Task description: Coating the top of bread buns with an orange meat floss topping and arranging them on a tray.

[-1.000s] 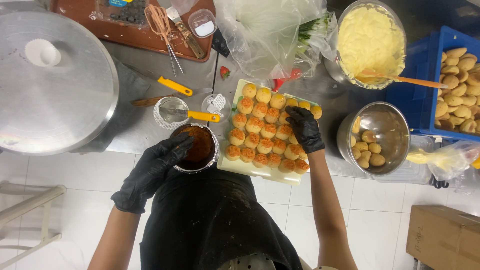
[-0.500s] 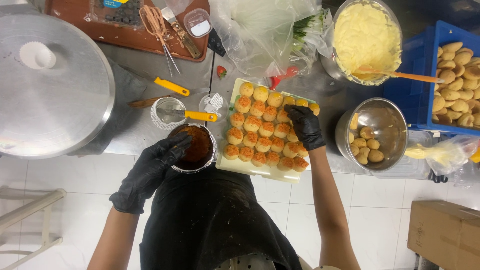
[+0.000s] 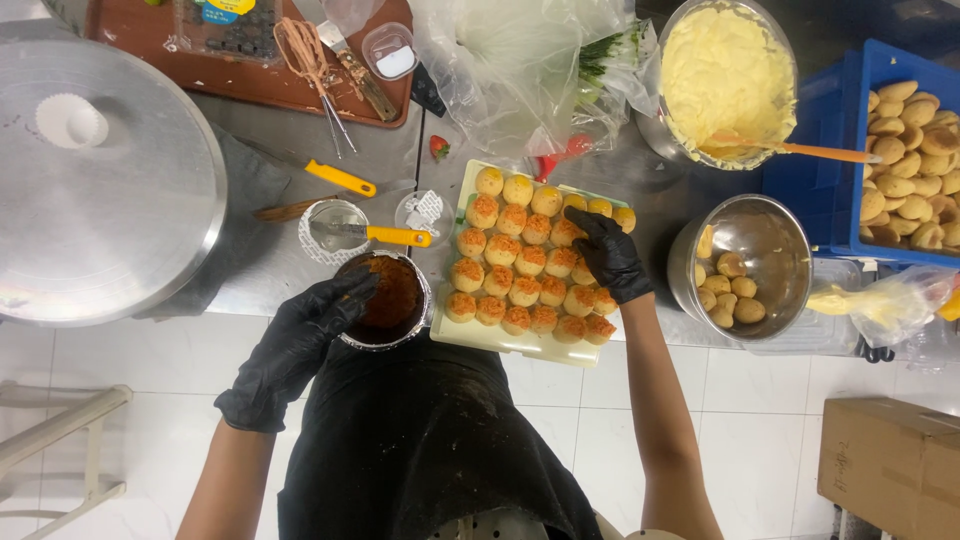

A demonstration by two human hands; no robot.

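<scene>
A pale tray near the counter's front edge carries several round golden puffs, most topped with orange crumbs. My right hand, in a black glove, rests on puffs at the tray's right side, fingers curled over one. My left hand, also black-gloved, grips the rim of a small steel bowl of reddish-brown crumbs just left of the tray, fingertips inside it.
A steel bowl with a few plain puffs stands right of the tray, a bowl of yellow cream with a spatula behind it, and a blue crate of puffs far right. A large steel lid, yellow-handled tools and a wooden board lie left.
My right hand has shifted slightly up the tray's right side. My left hand stays at the crumb bowl. The camera view has drifted a little.
</scene>
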